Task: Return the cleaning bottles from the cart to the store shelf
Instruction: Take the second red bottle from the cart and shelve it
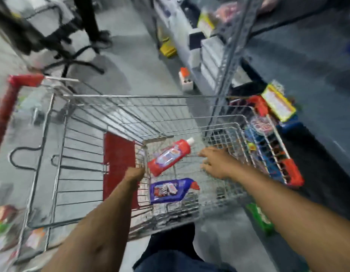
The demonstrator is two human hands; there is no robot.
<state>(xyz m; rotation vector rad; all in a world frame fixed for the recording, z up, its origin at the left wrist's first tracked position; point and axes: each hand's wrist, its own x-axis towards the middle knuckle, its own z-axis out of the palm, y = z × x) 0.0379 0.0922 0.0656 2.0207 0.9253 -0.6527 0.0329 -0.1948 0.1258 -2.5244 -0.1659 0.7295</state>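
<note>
Grey shop floor (pixel 142 61) running ahead, frame pretty blurry. Wire cart (pixel 131 107) sitting tilted in aisle, shelf (pixel 227 55) close along its right side. Left hand (pixel 134 174) reaching down into basket, looks like it's gripping base of red bottle (pixel 169 157), which is hanging tilted, cap up-right; fingers hidden behind wire so can't say for sure. Right hand (pixel 215 162) stretching in over cart's right rim, fingers spread, holding nothing. Blue bottle (pixel 171 190) lying flat on basket bottom. Plenty of free floor past cart's left side.
</note>
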